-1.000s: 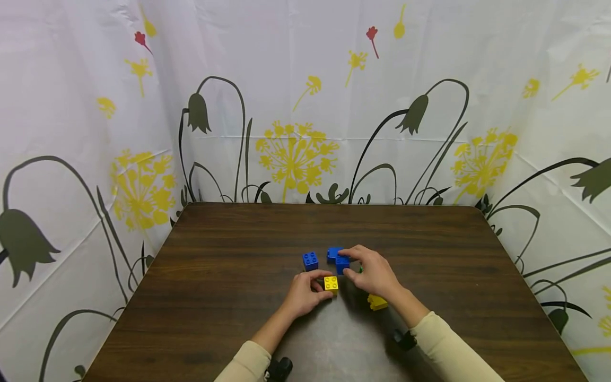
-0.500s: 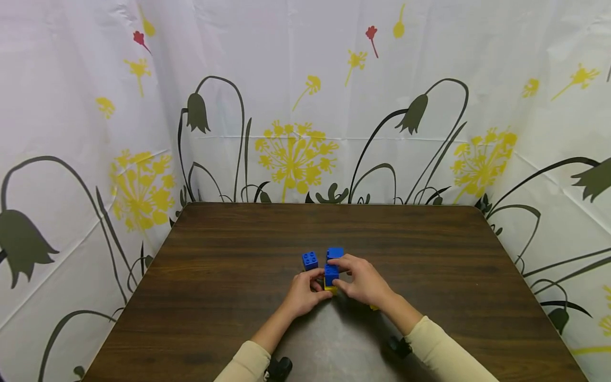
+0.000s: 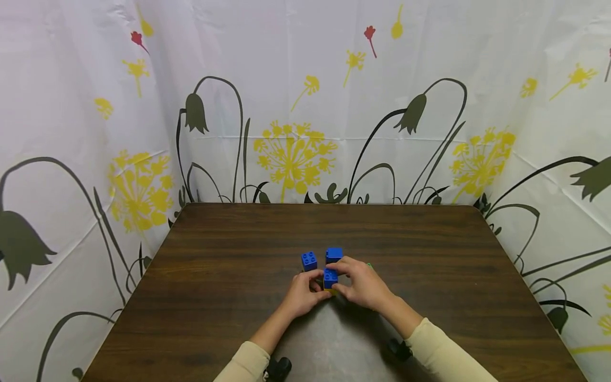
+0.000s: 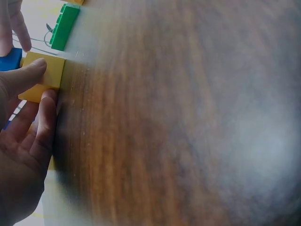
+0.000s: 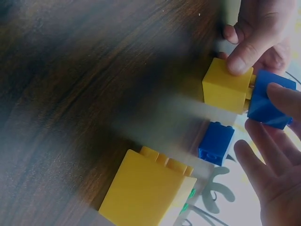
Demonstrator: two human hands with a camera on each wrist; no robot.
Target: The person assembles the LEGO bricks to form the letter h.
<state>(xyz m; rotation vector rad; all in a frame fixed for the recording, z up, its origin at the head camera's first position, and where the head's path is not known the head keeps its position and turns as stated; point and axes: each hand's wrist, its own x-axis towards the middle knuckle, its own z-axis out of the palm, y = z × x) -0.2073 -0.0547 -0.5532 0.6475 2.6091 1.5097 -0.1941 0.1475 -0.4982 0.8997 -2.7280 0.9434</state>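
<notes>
My left hand (image 3: pixel 302 294) pinches a yellow toy brick (image 5: pixel 225 87) at the table, its thumb lying across one side in both wrist views. Over that brick's studs my right hand (image 3: pixel 361 284) holds a blue brick (image 5: pixel 270 96) between thumb and fingers. Some yellow studs still show between the two bricks in the right wrist view. In the head view the blue brick (image 3: pixel 330 278) covers most of the yellow one (image 3: pixel 329 291). Just beyond the hands are another blue brick (image 3: pixel 309 261), studs up, and a blue brick (image 3: pixel 334 254) that appears to lie on its side.
A yellow brick (image 5: pixel 143 188) lies near my right hand, hidden behind it in the head view. Beside it is a green brick (image 4: pixel 65 27). The brown wooden table (image 3: pixel 229 233) extends around the hands, and a flower-patterned curtain (image 3: pixel 296 63) hangs behind it.
My right hand has carried the blue brick leftward onto the top of the yellow brick, then slightly lower. My left hand has stayed in place on the yellow brick.
</notes>
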